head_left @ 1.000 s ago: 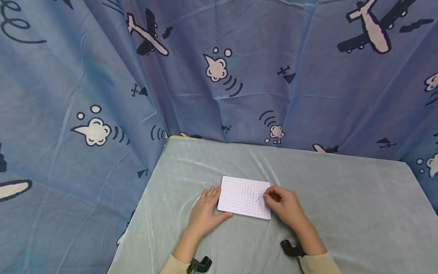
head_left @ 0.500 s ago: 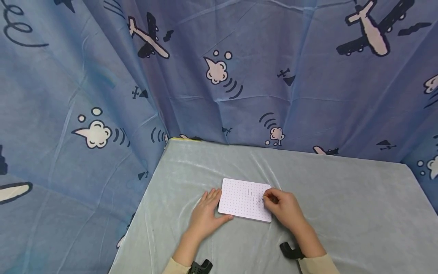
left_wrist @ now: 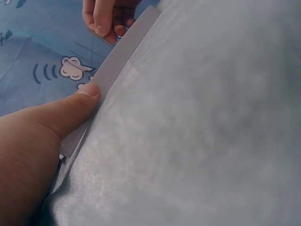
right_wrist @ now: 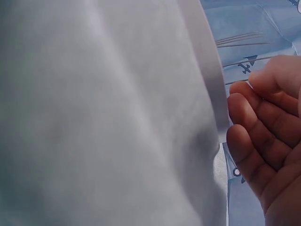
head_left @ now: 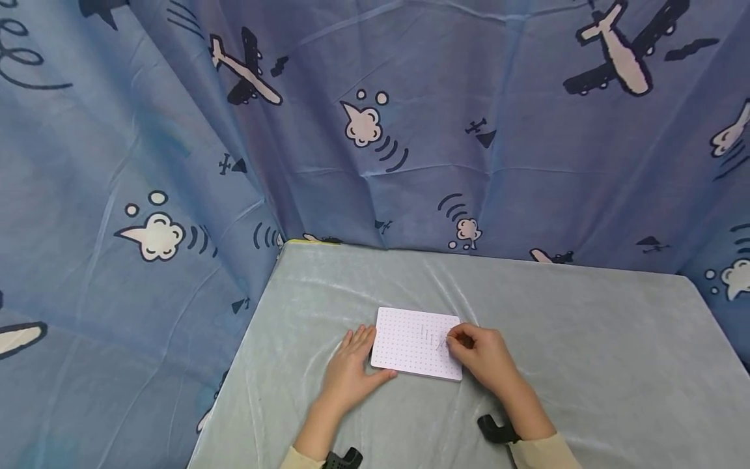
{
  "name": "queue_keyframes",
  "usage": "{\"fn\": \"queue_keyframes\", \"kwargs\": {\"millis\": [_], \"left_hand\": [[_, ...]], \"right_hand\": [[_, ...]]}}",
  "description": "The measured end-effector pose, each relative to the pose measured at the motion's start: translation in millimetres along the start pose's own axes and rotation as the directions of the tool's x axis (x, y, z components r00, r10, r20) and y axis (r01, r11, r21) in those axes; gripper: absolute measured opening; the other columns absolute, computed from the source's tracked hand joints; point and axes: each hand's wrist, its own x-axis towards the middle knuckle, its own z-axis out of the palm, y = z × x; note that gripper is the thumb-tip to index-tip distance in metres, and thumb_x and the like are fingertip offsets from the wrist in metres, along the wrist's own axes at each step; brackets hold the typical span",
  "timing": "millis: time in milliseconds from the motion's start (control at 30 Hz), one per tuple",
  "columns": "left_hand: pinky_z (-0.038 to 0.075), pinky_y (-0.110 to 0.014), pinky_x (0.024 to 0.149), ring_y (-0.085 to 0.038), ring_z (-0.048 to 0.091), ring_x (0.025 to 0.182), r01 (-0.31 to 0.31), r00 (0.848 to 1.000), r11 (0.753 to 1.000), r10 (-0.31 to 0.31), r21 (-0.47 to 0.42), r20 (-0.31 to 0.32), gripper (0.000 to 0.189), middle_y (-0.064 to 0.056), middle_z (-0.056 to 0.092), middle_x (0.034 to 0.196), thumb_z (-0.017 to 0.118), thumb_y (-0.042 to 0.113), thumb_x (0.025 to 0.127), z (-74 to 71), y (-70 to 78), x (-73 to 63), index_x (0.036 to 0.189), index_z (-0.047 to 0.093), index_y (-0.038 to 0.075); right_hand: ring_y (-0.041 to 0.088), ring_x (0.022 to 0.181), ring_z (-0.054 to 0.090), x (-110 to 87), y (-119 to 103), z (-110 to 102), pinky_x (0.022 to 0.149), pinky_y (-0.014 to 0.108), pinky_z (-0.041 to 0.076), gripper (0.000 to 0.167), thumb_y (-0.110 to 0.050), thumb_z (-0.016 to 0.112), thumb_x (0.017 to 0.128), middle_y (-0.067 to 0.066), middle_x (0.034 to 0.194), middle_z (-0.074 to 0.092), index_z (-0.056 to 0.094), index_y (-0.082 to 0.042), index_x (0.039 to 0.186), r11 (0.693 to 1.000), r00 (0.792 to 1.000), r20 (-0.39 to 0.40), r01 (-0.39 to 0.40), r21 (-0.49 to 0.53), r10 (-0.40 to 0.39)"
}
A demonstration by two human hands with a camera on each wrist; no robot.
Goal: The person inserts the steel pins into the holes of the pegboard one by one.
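Observation:
A white board (head_left: 398, 342) with rows of small dots lies on the cloth-covered table. Several thin needle-like pins (head_left: 430, 335) stand up from its right half; the right wrist view shows these pins (right_wrist: 242, 39) side by side above the edge. My left hand (head_left: 347, 372) steadies the board at its near left corner, fingers straight along the left side and thumb against the front edge. At the right edge, my right hand (head_left: 485, 352) pinches another thin pin (right_wrist: 237, 83) between thumb and index finger, the other fingers loosely curled. Its lower end is at the board's surface.
Pale grey-green cloth (head_left: 586, 339) covers the table around the board. A blue curtain (head_left: 433, 117) printed with planes and clouds hangs behind and along the left side. A dark wrist mount (head_left: 497, 430) sits on my right wrist.
The head view has shifted slightly. Both hands stay in nearly the same places at the board, my right hand still pinching at the right edge.

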Motion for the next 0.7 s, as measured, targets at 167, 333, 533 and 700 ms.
{"fn": "queue_keyframes", "kwargs": {"millis": [167,333,533,700], "left_hand": [[0.023,-0.042,0.137,-0.027,0.042,0.158,0.011,1.0,1.0,-0.011,-0.003,-0.012,0.103,-0.012,0.054,0.163,0.084,0.067,0.085,0.0,0.7,-3.1,0.16,0.054,0.002],[0.023,-0.042,0.137,-0.026,0.042,0.158,0.013,1.0,1.0,-0.013,-0.001,-0.022,0.103,-0.011,0.054,0.164,0.085,0.067,0.085,-0.4,0.2,-2.6,0.16,0.054,0.002],[0.022,-0.041,0.137,-0.026,0.041,0.158,0.008,1.0,1.0,-0.008,0.01,-0.012,0.104,-0.011,0.053,0.165,0.084,0.068,0.085,2.5,0.5,-0.5,0.16,0.053,0.003],[0.023,-0.042,0.137,-0.026,0.042,0.158,0.01,1.0,1.0,-0.01,0.003,-0.01,0.103,-0.011,0.054,0.164,0.085,0.066,0.085,2.4,2.5,-1.3,0.16,0.054,0.002]], "right_hand": [[0.008,0.077,0.067,-0.7,-3,-6,0.068,0.025,0.061,0.011,-0.002,0.084,0.093,-0.005,0.087,0.076,0.08,-0.011,0.099,0.997,0.997,0.036,-0.069,0.023,0.068],[0.013,0.084,0.071,-1.4,-1,-28,0.07,0.021,0.06,0.017,-0.003,0.081,0.096,0.002,0.096,0.08,0.079,-0.002,0.113,0.993,0.993,-0.009,-0.121,-0.001,0.121],[0.013,0.088,0.069,-10.5,14,-61,0.072,0.011,0.052,0.024,-0.001,0.078,0.097,0.005,0.102,0.081,0.077,0.0,0.121,0.989,0.985,-0.107,-0.139,-0.053,0.133],[0.011,0.09,0.069,-21.6,26,-77,0.074,0.01,0.052,0.026,-0.003,0.078,0.098,0.007,0.106,0.08,0.076,-0.001,0.124,0.987,0.984,-0.113,-0.146,-0.073,0.138]]}}
